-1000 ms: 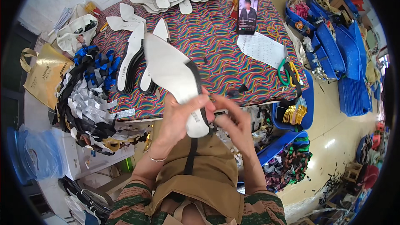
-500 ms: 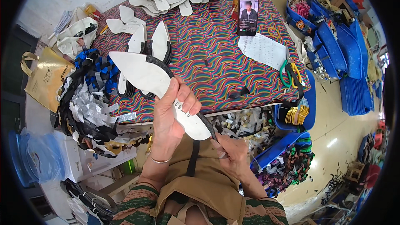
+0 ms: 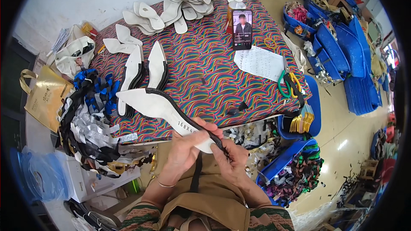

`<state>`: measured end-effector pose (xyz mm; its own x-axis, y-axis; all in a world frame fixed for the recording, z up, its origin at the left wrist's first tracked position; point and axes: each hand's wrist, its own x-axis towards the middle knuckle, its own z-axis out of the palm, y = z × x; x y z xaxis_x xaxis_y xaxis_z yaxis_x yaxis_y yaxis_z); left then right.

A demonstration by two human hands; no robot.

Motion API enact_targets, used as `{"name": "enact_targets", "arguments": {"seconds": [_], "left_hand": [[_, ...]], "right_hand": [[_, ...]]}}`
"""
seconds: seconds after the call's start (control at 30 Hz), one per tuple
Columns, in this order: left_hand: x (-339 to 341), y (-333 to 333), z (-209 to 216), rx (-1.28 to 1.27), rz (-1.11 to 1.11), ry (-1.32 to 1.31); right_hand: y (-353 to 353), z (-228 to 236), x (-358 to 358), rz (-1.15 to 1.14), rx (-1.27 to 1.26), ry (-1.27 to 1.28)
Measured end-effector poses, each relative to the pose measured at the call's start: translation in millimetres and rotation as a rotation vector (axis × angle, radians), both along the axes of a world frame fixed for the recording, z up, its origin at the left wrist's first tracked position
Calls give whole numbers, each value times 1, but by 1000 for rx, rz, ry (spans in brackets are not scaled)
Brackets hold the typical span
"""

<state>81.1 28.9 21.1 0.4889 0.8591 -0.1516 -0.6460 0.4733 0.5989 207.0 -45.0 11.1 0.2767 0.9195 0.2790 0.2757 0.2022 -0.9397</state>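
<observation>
A white pointed shoe insole [image 3: 152,106] is held tilted over the table's near edge, its tip toward the upper left. Black edging tape [image 3: 177,112] runs along its far side and round to the heel. My left hand [image 3: 184,152] is closed round the insole near the heel, thumb on top. At the heel end my right hand [image 3: 232,159] pinches the tape against the rim; its fingertips are partly hidden. Beyond lie two stacks of black-edged insoles, a left stack [image 3: 131,75] and a right stack [image 3: 157,65].
Plain insoles [image 3: 195,0] are heaped at the back of the patterned table [image 3: 192,60]. A phone [image 3: 242,30] leans on a bottle [image 3: 236,1], near a paper sheet [image 3: 259,64] and scissors [image 3: 289,84]. Ribbon strips [image 3: 87,124] pile at left; blue bins [image 3: 349,45] stand right.
The insole is lower in view and turned slightly. My left hand has shifted toward the heel, and my right hand has come up against the heel edge. The table view has shifted down.
</observation>
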Motion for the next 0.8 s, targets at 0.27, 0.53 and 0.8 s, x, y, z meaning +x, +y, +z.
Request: {"name": "enact_targets", "arguments": {"seconds": [0.27, 0.53, 0.8], "left_hand": [[-11, -1, -15, -20, 119, 158], [-48, 4, 48, 997, -368, 837], [-24, 71, 52, 1203, -956, 1176]], "right_hand": [[8, 6, 10, 80, 4, 17], [23, 31, 75, 325, -110, -76], [40, 27, 64, 519, 20, -140]]}}
